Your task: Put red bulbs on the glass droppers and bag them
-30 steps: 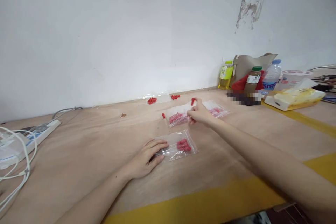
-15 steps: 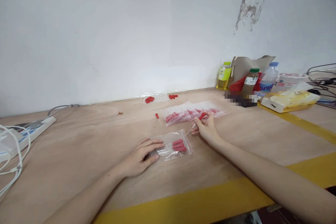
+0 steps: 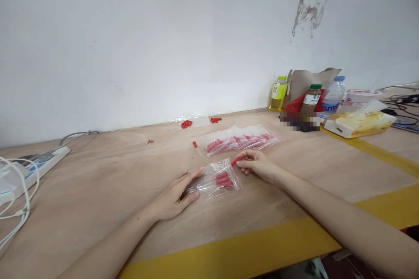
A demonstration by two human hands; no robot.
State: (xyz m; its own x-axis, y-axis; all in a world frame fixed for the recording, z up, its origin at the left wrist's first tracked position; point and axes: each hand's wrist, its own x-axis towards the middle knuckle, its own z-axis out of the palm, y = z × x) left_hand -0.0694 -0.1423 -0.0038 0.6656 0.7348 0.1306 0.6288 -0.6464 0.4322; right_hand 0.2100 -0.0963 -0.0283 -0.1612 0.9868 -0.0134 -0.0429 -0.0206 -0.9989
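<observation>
My left hand (image 3: 175,196) rests at the left end of a clear zip-lock bag (image 3: 211,192), holding it with thumb and fingers apart across the film. Several droppers lie in this bag, their red rubber bulbs (image 3: 224,179) toward its zip end on the right. My right hand (image 3: 257,165) pinches another dropper by its red bulb (image 3: 236,161). Its glass tube points left into the bag's mouth, partly hard to see through the plastic. One loose dropper (image 3: 195,144) lies on the table beyond the bag.
Behind the hands lies a fanned row of filled zip-lock bags (image 3: 240,138). More red-bulbed droppers (image 3: 186,124) lie by the wall. Bottles (image 3: 278,94) and a tissue pack (image 3: 360,123) stand at the right; a power strip (image 3: 49,161) with white cables lies at the left.
My right hand has moved left and toward me, bringing the dropper's tube to the bag's opening. The bag's mouth stands slightly raised. My left hand stays at its end of the bag.
</observation>
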